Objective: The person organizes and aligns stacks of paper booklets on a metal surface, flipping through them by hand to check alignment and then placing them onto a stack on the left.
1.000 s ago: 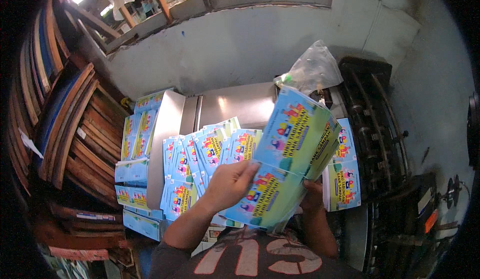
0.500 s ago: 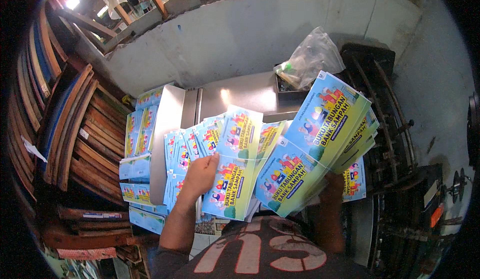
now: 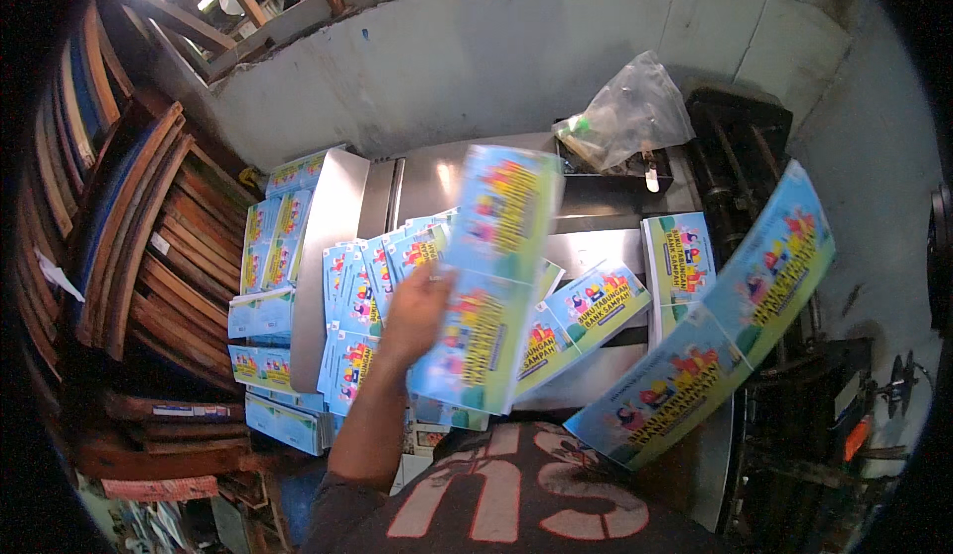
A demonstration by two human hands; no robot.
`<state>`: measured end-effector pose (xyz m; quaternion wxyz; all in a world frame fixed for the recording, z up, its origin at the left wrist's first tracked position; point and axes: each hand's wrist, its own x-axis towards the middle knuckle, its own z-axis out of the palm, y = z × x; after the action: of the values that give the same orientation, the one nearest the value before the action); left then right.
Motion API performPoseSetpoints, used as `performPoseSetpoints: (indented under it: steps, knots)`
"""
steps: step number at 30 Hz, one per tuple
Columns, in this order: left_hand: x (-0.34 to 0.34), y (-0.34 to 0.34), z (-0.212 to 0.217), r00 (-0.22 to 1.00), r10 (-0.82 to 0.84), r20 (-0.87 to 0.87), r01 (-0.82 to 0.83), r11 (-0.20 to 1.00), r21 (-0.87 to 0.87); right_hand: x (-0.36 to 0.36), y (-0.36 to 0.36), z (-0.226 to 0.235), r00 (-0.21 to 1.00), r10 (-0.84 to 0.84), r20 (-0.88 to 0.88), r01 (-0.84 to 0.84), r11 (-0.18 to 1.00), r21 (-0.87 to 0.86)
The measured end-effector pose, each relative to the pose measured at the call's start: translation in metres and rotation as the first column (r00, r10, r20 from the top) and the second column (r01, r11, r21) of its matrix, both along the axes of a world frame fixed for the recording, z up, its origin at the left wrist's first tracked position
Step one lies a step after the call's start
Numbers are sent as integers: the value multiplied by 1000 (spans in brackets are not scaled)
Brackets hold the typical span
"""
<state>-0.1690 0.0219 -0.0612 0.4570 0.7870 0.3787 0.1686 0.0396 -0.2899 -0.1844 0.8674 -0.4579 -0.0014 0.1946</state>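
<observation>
My left hand (image 3: pixel 417 318) is closed on the left edge of blue-yellow printed sheets (image 3: pixel 484 301), thumb on top. They are held upright over the table and blurred by motion. At the right, another long printed sheet or thin bundle (image 3: pixel 695 375) hangs tilted and bowed in the air. It hides my right hand, so those fingers do not show. Between them, more printed sheets (image 3: pixel 596 306) lie loosely on the metal table. Beyond the right-hand bundle stands a neat stack of the same sheets (image 3: pixel 685 261). Fanned sheets (image 3: pixel 352 355) lie left of my left hand.
A metal divider (image 3: pixel 336 226) stands beside stacked printed sheets (image 3: pixel 266 311) on the left. A clear plastic bag (image 3: pixel 635 112) rests on a dark tray (image 3: pixel 625 169) at the back. Wooden frames (image 3: pixel 194 256) fill the left side; dark machinery (image 3: pixel 740 157) borders the right.
The left-hand sheets have risen away from my body. The right-hand bundle has swung right and toward me, uncovering the loose sheets and neat stack. My right hand has become hidden.
</observation>
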Motion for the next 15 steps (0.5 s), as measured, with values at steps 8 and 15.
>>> performPoseSetpoints:
  steps: [8,15]
  knots:
    - [72,-76,-90,811,-211,-546,449,823,348,18,-17,8,999,12,42,-15,998,59]
    - [56,-57,-51,906,-206,-370,274,951,142,23,-11,5,997,65,37,-69,989,129]
